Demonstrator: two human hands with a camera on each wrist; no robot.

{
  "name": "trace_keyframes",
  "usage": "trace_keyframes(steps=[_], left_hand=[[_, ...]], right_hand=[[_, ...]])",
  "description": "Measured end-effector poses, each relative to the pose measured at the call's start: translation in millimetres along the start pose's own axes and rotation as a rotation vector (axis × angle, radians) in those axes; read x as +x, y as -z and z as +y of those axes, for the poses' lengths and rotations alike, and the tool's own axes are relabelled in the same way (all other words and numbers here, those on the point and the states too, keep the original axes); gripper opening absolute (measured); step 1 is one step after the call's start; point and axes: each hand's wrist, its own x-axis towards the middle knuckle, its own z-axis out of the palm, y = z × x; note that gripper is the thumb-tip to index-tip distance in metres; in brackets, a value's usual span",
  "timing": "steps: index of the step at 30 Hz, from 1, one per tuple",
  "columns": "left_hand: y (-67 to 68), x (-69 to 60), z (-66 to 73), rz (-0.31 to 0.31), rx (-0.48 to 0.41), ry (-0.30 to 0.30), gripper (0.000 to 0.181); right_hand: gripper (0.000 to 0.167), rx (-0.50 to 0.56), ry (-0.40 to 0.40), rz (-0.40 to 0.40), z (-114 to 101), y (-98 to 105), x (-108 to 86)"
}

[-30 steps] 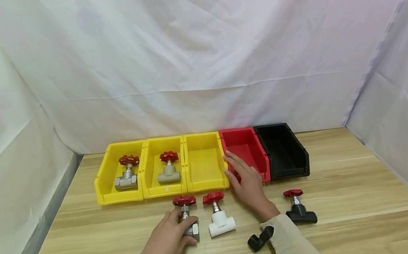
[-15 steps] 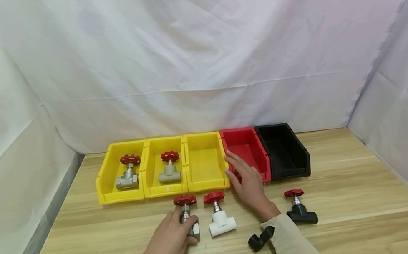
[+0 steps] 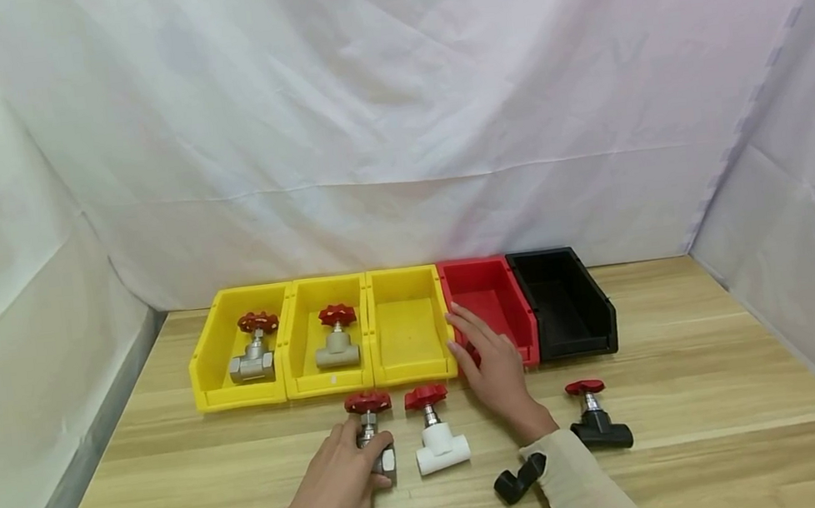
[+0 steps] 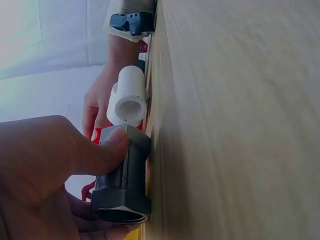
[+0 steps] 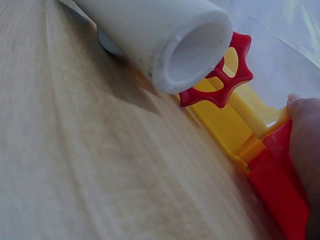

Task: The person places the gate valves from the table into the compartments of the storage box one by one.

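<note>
My left hand (image 3: pixel 338 476) grips a grey metal valve (image 3: pixel 384 462) by its hexagonal body, thumb on the near side; its red handwheel (image 3: pixel 367 402) points away. In the left wrist view the thumb presses the valve body (image 4: pixel 120 170), which lies at the tabletop. Just right of it a white plastic valve (image 3: pixel 441 446) with a red handwheel lies on the table. My right hand (image 3: pixel 498 373) rests, fingers extended, on the front left part of the red bin (image 3: pixel 531 340), beside the yellow bin (image 3: pixel 415 370). Something dark red under its palm is mostly hidden.
A metal valve (image 3: pixel 252 364) and a beige valve (image 3: pixel 338 350) sit in the two left yellow bins. A black bin (image 3: pixel 580 346) ends the row. On the table lie a black valve (image 3: pixel 601 431) and, against the right sleeve, a black wrist device (image 3: pixel 518 481). White cloth (image 3: pixel 392 121) hangs behind.
The left hand's grip on the metal valve shifts slightly, and the valve body turns a little. The right hand stays in place.
</note>
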Motion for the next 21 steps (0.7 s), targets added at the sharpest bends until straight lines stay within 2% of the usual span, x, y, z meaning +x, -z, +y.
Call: trace_keyframes(steps=[5, 12, 21], left_hand=[[-0.2, -0.7, -0.5, 0.013, 0.025, -0.009, 0.038], [7.0, -2.8, 6.4, 0.025, 0.052, -0.040, 0.040], [20.3, 8.5, 17.0, 0.124, 0.071, -0.087, 0.045]], right_hand=[[0.052, -0.002, 0.006, 0.004, 0.2, -0.2, -0.1], [0.050, -0.013, -0.003, -0.001, 0.1, 0.2, -0.3], [0.052, -0.019, -0.006, -0.003, -0.3, 0.8, -0.3]])
